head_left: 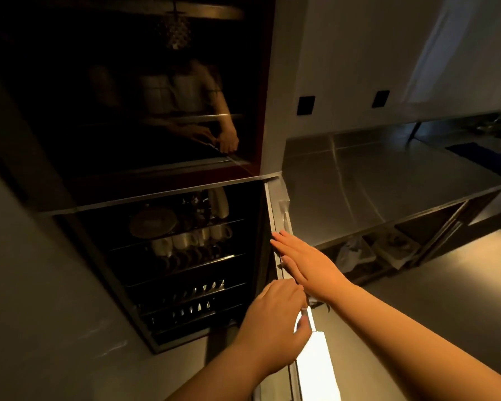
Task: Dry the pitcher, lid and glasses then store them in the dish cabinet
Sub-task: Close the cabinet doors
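Steel cabinet door (pixel 282 227) under both hands: left hand (pixel 275 316), right hand (pixel 301 256).

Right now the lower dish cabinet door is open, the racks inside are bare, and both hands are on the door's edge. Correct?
Not quite: the racks are not bare. The head view shows a plate and a row of white cups on them. The rest holds: the door is open, the right hand lies flat on its edge and the left hand grips it lower down.
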Action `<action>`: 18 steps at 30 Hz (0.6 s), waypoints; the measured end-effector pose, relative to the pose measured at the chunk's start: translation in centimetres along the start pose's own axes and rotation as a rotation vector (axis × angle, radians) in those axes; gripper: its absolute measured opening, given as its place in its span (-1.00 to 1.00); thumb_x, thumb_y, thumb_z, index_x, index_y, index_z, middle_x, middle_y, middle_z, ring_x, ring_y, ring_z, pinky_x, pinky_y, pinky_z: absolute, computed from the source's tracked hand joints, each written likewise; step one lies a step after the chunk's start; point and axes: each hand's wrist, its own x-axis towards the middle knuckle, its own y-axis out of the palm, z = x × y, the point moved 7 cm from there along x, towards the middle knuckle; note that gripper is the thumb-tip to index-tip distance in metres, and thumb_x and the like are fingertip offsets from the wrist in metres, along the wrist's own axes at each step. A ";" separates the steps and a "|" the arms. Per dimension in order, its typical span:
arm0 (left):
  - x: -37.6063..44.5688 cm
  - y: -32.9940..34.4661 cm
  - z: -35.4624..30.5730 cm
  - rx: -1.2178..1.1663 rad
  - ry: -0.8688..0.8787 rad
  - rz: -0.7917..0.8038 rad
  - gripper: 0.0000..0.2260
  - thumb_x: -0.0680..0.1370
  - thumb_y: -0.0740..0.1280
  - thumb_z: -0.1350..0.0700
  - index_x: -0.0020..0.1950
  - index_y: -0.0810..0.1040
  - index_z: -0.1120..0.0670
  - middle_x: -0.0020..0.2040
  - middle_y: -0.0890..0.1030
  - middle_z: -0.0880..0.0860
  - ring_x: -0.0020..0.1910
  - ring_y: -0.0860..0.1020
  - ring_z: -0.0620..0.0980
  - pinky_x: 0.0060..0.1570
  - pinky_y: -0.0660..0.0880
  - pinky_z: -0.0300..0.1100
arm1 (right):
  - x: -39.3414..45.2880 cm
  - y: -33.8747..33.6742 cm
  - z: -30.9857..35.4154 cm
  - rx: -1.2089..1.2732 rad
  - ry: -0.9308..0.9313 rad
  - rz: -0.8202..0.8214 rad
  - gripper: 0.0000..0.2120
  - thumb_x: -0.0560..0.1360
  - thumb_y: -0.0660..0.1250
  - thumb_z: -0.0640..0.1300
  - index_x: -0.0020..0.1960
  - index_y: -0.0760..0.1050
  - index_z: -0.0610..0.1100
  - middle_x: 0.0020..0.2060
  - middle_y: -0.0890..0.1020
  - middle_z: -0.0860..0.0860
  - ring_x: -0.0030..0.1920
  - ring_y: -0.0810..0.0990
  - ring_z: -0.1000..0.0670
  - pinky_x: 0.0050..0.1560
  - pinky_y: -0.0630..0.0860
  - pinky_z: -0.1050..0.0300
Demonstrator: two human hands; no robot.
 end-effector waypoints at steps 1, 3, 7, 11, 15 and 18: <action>-0.3 -0.6 0.5 0.003 -0.011 -0.001 -0.82 0.54 0.12 -0.05 0.09 0.39 -0.07 0.13 0.44 -0.13 0.09 0.36 -0.19 0.14 0.29 -0.34 | 0.1 0.5 0.5 0.014 -0.010 0.005 -0.42 0.53 -0.32 0.29 0.48 -0.04 0.10 0.45 0.00 0.22 0.45 -0.09 0.25 0.41 -0.14 0.33; -1.0 -1.8 1.6 0.010 -0.028 -0.001 -0.83 0.56 0.14 -0.02 0.14 0.37 -0.11 0.15 0.42 -0.16 0.11 0.36 -0.20 0.07 0.25 -0.41 | 0.4 1.5 1.6 0.025 -0.019 0.012 -0.39 0.49 -0.37 0.34 0.46 -0.12 0.11 0.46 -0.05 0.21 0.46 -0.13 0.23 0.42 -0.16 0.30; -2.5 -3.8 3.8 0.038 -0.100 0.037 -0.70 0.60 0.14 0.10 0.31 0.26 -0.14 0.23 0.39 -0.16 0.19 0.36 -0.19 0.19 0.33 -0.30 | 1.2 3.3 3.5 0.063 -0.010 -0.039 -0.51 0.61 -0.16 0.14 0.50 -0.04 0.07 0.48 -0.05 0.19 0.46 -0.18 0.26 0.44 -0.14 0.28; -4.1 -4.6 6.1 0.172 -0.202 0.162 -0.52 0.65 0.06 0.11 0.53 -0.02 -0.08 0.54 0.07 -0.09 0.51 -0.01 -0.09 0.44 -0.10 -0.15 | 2.9 4.6 5.4 0.049 0.030 -0.126 -0.55 0.63 -0.04 0.03 0.51 0.09 -0.01 0.48 0.03 0.15 0.46 -0.16 0.24 0.45 -0.08 0.21; -5.1 -5.1 6.8 0.458 -0.312 0.229 -0.43 0.64 -0.04 -0.14 0.53 -0.20 0.06 0.55 -0.22 0.01 0.50 -0.27 0.01 0.38 -0.32 -0.04 | 4.2 5.4 7.6 0.026 0.071 -0.191 -0.51 0.61 -0.12 0.09 0.49 0.15 -0.01 0.50 0.11 0.08 0.48 -0.12 0.16 0.44 -0.07 0.14; -5.4 -4.7 7.6 0.727 -0.350 0.326 -0.38 0.64 0.01 -0.12 0.51 -0.20 0.17 0.53 -0.26 0.15 0.47 -0.33 0.17 0.35 -0.35 0.07 | 4.9 6.2 8.7 0.031 0.057 -0.207 -0.49 0.59 -0.13 0.12 0.50 0.11 0.01 0.49 0.05 0.13 0.50 -0.12 0.13 0.45 -0.02 0.10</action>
